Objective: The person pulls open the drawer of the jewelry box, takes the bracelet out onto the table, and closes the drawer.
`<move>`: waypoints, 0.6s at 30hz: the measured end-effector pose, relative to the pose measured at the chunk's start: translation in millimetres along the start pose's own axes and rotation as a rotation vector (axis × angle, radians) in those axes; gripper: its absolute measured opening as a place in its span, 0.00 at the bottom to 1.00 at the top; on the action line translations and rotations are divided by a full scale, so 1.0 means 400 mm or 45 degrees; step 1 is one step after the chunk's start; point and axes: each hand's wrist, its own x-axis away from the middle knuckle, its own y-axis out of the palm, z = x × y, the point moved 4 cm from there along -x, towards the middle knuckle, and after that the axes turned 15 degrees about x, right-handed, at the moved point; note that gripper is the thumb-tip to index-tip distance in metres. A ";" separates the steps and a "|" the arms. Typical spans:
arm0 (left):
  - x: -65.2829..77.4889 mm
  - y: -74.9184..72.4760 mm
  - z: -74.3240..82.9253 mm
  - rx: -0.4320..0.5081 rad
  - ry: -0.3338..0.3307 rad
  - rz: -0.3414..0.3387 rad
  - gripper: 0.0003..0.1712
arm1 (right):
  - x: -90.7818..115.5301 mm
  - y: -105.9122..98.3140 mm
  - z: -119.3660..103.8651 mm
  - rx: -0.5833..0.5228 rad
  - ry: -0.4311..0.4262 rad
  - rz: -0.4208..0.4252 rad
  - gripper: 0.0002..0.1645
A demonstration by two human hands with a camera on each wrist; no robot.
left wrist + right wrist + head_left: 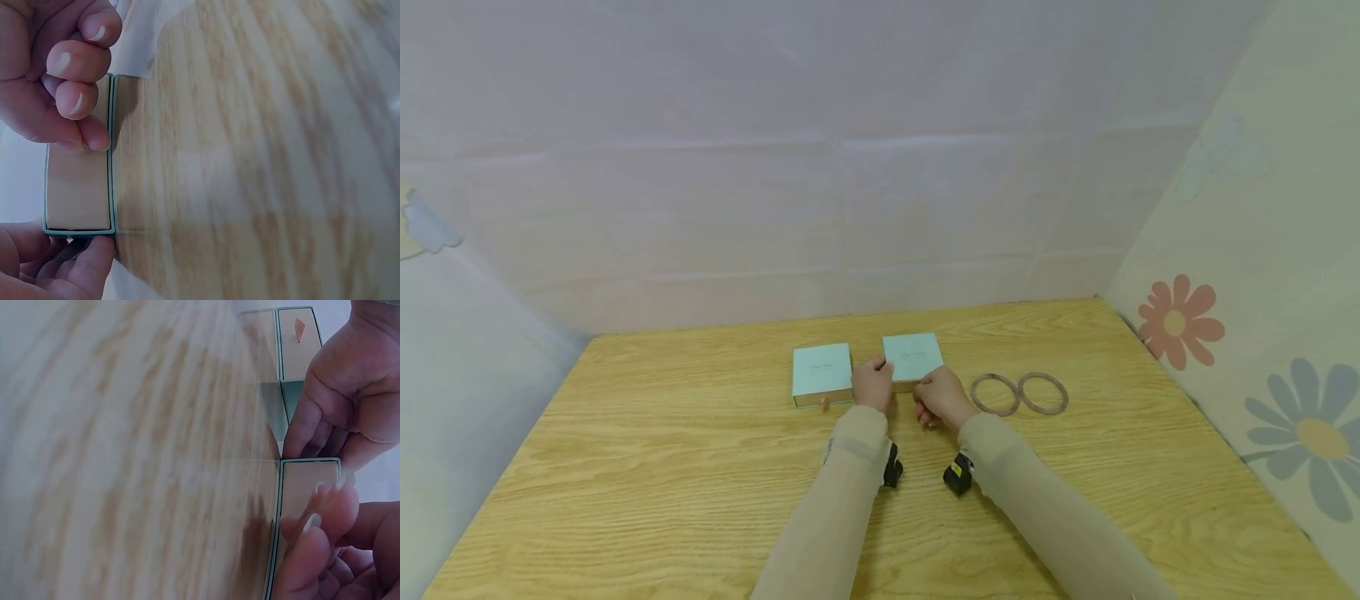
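A pale turquoise drawer box [913, 354] with a beige front lies flat on the table. My left hand [872, 384] grips its left side, with the fingers against the side wall in the left wrist view. My right hand [944, 396] is at the middle of the box's front [78, 187], thumb and forefinger pinched together on its small pull tab, which the fingertips mostly hide. The drawer looks flush with the sleeve. To the left lies a matching box [822, 369], whose pinkish pull tab [299, 330] sticks out of its front.
Two brownish rings [996, 394] lie side by side to the right of my right hand. The wood-grain table [662, 467] extends to a pale cloth backdrop [842, 183] behind the boxes. Flower-printed cloth [1262, 275] hangs at the right.
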 end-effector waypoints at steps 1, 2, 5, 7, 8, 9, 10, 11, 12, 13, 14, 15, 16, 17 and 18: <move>0.000 0.000 0.000 0.004 -0.003 -0.001 0.20 | 0.000 -0.001 -0.001 0.001 0.004 -0.001 0.21; -0.001 0.000 0.000 0.005 -0.005 -0.001 0.20 | 0.000 -0.001 -0.001 0.002 0.010 -0.002 0.21; -0.001 0.000 0.000 0.011 -0.008 -0.001 0.20 | -0.001 -0.001 -0.004 0.012 0.016 -0.001 0.19; -0.001 0.000 0.002 0.009 -0.005 0.002 0.20 | -0.002 -0.001 -0.005 0.019 0.019 -0.002 0.19; -0.001 -0.001 0.003 0.002 -0.001 0.002 0.20 | -0.003 -0.001 -0.006 0.022 0.020 -0.004 0.19; 0.000 -0.001 0.005 0.003 -0.002 0.003 0.20 | -0.003 -0.001 -0.007 0.026 0.022 -0.006 0.19; -0.001 0.000 0.005 0.004 -0.004 0.005 0.20 | -0.003 -0.001 -0.008 0.030 0.026 -0.009 0.19; -0.001 0.000 0.006 -0.002 -0.002 0.006 0.19 | -0.004 -0.001 -0.009 0.033 0.031 -0.013 0.19; -0.001 0.000 0.007 -0.007 -0.002 0.009 0.19 | -0.003 -0.001 -0.009 0.035 0.035 -0.018 0.18; -0.001 0.000 0.007 -0.012 -0.003 0.012 0.19 | -0.003 -0.001 -0.010 0.033 0.043 -0.021 0.18; -0.002 0.000 0.007 -0.016 -0.004 0.015 0.19 | -0.002 -0.001 -0.010 0.032 0.050 -0.025 0.18; -0.003 0.001 0.007 -0.017 -0.005 0.018 0.19 | -0.002 0.000 -0.010 0.024 0.054 -0.029 0.18; -0.003 0.001 0.007 -0.022 -0.002 0.019 0.19 | 0.000 0.000 -0.009 0.014 0.056 -0.032 0.18; -0.003 0.001 0.007 -0.030 0.002 0.021 0.19 | 0.001 0.001 -0.008 -0.002 0.064 -0.038 0.18; -0.004 0.002 0.006 -0.027 -0.003 0.021 0.19 | 0.003 0.002 -0.007 -0.027 0.068 -0.043 0.18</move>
